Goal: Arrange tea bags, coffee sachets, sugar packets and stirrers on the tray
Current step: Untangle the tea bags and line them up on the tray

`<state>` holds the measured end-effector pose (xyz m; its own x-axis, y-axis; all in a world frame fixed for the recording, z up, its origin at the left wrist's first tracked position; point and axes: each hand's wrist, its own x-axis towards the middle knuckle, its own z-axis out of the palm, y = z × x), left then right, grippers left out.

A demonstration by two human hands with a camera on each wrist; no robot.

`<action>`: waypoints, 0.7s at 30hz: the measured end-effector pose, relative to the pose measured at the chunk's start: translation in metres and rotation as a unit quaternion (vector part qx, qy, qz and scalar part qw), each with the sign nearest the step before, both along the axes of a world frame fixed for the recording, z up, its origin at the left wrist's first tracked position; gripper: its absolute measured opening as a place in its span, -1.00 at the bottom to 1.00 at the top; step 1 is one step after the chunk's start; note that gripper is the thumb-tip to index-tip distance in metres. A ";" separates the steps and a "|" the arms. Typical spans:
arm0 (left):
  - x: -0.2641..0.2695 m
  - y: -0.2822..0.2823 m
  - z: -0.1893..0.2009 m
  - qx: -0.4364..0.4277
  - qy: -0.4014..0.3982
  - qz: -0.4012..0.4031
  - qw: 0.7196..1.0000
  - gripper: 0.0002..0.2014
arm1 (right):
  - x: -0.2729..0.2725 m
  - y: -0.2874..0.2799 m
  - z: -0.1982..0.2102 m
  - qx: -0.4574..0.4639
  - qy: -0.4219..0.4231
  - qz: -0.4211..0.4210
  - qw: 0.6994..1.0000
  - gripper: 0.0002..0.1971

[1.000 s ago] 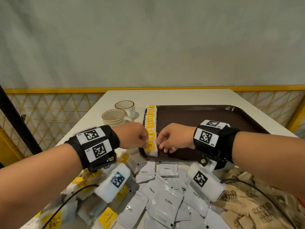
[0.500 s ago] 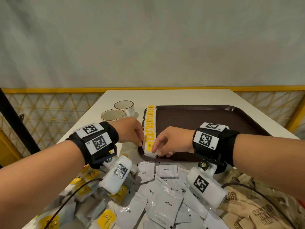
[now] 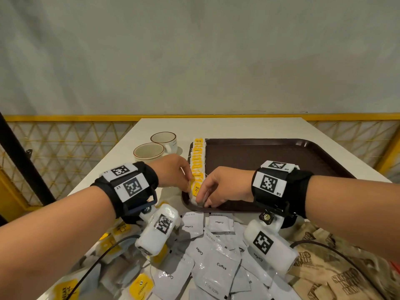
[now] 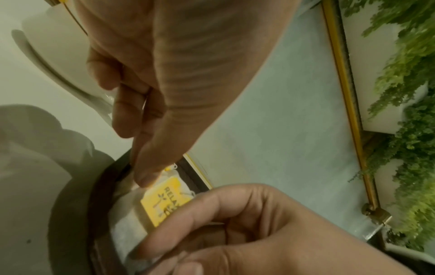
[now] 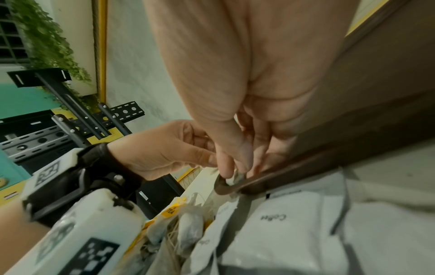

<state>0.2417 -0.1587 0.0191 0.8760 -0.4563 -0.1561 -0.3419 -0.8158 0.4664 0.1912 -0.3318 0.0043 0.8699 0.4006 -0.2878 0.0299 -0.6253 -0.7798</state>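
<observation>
A dark brown tray [image 3: 270,161] lies on the white table. Along its left edge runs a row of tea bags [image 3: 198,161] with yellow tags. The nearest tea bag [image 3: 195,189] [image 4: 164,201] lies at the tray's near left corner. My left hand [image 3: 175,176] pinches its left side, thumb tip [image 4: 146,178] on the paper. My right hand [image 3: 218,189] pinches the bag's white near end [image 5: 235,176] just inside the tray rim [image 5: 306,167]. The left hand's other fingers are curled.
Two cups [image 3: 149,151] [image 3: 164,139] stand left of the tray. White coffee sachets [image 3: 216,263] are heaped in front of me, brown sugar packets [image 3: 335,278] at the right, loose tea bags [image 3: 140,284] at the left. A yellow railing borders the table [image 3: 238,128].
Both hands have stayed on the nearest tea bag and lowered it a little into the tray's near left corner. My left hand has shifted slightly away from me.
</observation>
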 end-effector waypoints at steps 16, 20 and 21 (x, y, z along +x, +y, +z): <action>0.001 -0.006 -0.011 0.078 -0.048 0.010 0.996 -0.85 | -0.003 0.000 0.006 -0.051 -0.031 -0.005 0.998 -0.67; 0.001 -0.007 -0.009 0.084 -0.044 0.017 0.995 -0.85 | -0.003 0.006 0.006 -0.107 -0.052 0.037 0.992 -0.58; 0.001 -0.007 -0.008 0.083 -0.043 0.018 0.995 -0.84 | -0.003 0.007 0.006 -0.119 -0.055 0.048 0.990 -0.59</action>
<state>0.2432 -0.1653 0.0110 0.9048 -0.3985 -0.1501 -0.3437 -0.8916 0.2949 0.1885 -0.3246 0.0105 0.8627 0.4150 -0.2890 0.1752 -0.7814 -0.5989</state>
